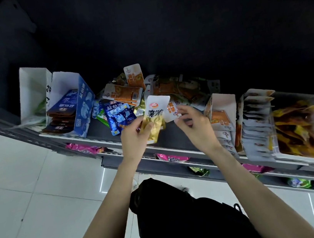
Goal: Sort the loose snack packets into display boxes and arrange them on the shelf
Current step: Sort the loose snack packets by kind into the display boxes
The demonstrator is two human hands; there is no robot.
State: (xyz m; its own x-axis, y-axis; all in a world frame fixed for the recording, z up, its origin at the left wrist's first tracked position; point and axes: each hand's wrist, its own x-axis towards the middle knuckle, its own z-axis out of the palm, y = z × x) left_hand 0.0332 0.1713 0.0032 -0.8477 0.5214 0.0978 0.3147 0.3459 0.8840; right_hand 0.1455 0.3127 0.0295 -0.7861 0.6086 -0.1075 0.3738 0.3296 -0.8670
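Both bare arms reached up from the bottom of the view over a dark garment, hands meeting above the shelf [101, 132] front edge. Left hand [134, 138] pinched a gold-and-white packet [155, 119] by its lower gold end, thumb and fingers curled on it, white top pointing away from the person. Right hand [195, 125] was just right of that packet, fingers curled around the edge of a white-and-orange packet [171, 110] that sat partly behind the gold one; the two packets overlapped.

Just left of the left-hand grip lay a blue packet [119, 116] flat on the shelf, with green and silver wrappers poking out around it. Further left stood a blue display box [84, 107], open, holding a row of dark blue packets, and beside it a white display box [31, 94], also open.

Right of the right hand stood an orange-and-white display box [222, 113] filled with matching packets, then a box of white-topped packets [258, 124], then a clear tray [304, 128] of yellow and orange snacks, blurred.

Beyond both grips, a loose pile of orange packets [128, 92] covered the back of the shelf, one standing upright. Lower shelves below showed pink and green wrappers.
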